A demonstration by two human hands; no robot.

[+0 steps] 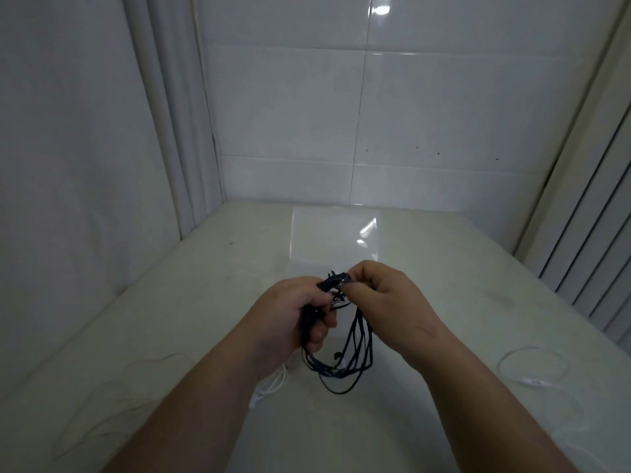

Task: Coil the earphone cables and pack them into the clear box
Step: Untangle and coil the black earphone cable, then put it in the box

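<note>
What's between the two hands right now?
Head view: the black earphone cable, bunched where the left hand and right hand both grip it, its loops hanging below.

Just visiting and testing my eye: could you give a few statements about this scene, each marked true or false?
1. The left hand and the right hand both hold the black cable. True.
2. The black cable lies inside the clear box. False: it hangs in loops from the hands, in front of the box.
3. A white cable lies on the table at the right. True.
4. The left hand rests flat on the table. False: it grips the black cable.
</note>
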